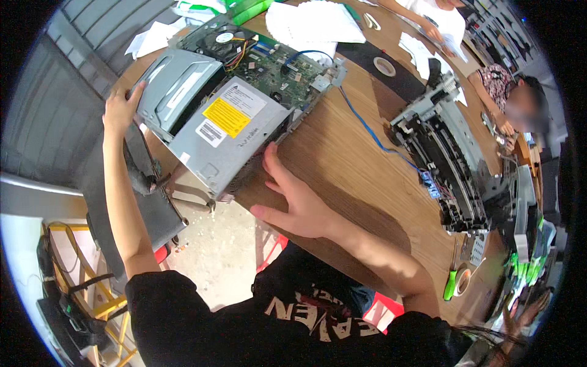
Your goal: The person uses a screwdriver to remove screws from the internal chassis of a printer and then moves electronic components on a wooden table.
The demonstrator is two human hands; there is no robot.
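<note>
A desktop computer chassis without its cover overhangs the near left table edge. It carries a grey power supply (197,160) with a yellow label, a grey metal drive cage (168,101), a green circuit board (272,76) and a fan (224,40). My left hand (120,111) grips the chassis at its left side, fingertips on the drive cage's edge. By the power supply's right side is my right hand (301,205), thumb and fingers spread; its fingertips reach the chassis side. A blue cable (361,118) runs from the circuit board toward a black and grey mechanical unit (437,165).
A green-handled screwdriver (451,282) and a tape roll (463,282) lie at the near right. Another tape roll (384,66) rests on a black mat (367,52). White papers (315,24) cover the far side. Two people sit across the table. A dark seat (116,189) stands at left.
</note>
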